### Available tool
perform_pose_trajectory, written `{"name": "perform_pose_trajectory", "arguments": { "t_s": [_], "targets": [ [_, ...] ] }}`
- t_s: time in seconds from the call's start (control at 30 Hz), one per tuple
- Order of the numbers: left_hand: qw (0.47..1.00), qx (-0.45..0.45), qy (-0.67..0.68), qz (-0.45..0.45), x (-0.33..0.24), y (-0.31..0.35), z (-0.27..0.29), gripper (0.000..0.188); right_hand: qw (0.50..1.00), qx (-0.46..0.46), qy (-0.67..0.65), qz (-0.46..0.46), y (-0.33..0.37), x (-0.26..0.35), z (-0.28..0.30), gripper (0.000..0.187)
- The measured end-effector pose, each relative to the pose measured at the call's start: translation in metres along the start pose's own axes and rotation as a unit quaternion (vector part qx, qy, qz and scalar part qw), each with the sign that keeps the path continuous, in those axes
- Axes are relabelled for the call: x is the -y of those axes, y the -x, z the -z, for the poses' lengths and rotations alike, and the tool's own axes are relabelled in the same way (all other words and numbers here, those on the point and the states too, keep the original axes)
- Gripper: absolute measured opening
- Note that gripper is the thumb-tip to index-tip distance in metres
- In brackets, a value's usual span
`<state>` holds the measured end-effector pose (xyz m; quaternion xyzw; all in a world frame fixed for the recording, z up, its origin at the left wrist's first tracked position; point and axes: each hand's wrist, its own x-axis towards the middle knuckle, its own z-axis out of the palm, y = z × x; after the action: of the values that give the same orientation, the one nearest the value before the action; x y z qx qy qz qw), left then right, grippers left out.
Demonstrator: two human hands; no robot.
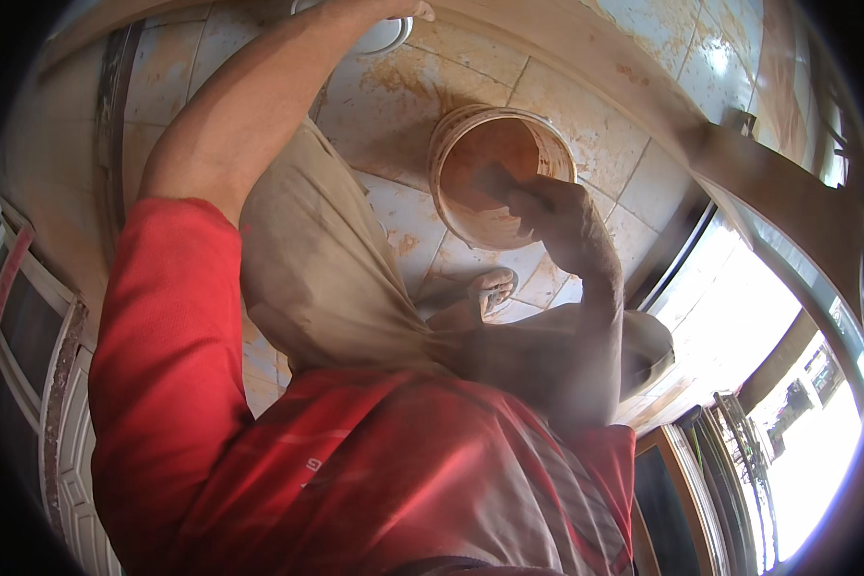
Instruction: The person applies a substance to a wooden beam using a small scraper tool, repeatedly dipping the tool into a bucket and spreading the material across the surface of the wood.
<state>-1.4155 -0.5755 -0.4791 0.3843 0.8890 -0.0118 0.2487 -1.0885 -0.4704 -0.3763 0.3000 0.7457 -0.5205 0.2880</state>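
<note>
My right hand (571, 223) is closed over the right side of a dirty bucket (449, 206). In its grip is a dark, blunt-ended hand tool (495, 180) that reaches over the bucket's mouth. Motion blur hides the tool's exact kind. Reddish-brown material (490, 146) shows inside the bucket. My left hand (405, 9) is stretched out to the top edge, next to a long wooden beam (586, 58). Most of its fingers are cut off or hidden there. Below that hand is a round white container (384, 36), partly covered by my forearm.
The tiled floor (403, 206) is smeared with brown stains. The wooden beam curves across the top toward the right. My bare foot (492, 286) is just below the bucket. White panelled doors (77, 437) stand at the left; framed panels (677, 499) lean at the lower right.
</note>
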Motion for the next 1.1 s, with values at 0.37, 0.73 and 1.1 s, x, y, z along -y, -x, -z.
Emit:
{"name": "perform_pose_trajectory", "arguments": {
  "t_s": [0.37, 0.73, 1.1],
  "targets": [
    [0.998, -0.01, 0.051, -0.018, 0.007, -0.004, -0.002, 0.109, 0.967, -0.152, -0.079, 0.186, -0.054, 0.022, 0.022, 0.028],
    [0.996, -0.033, 0.077, -0.009, 0.018, -0.005, -0.014, 0.106, 0.885, -0.24, 0.271, 0.292, -0.199, 0.032, 0.04, 0.026],
    [0.996, 0.0, 0.086, -0.002, 0.007, 0.003, 0.005, 0.097, 0.825, -0.222, 0.46, 0.245, -0.194, 0.039, 0.023, 0.023]
  ]
}}
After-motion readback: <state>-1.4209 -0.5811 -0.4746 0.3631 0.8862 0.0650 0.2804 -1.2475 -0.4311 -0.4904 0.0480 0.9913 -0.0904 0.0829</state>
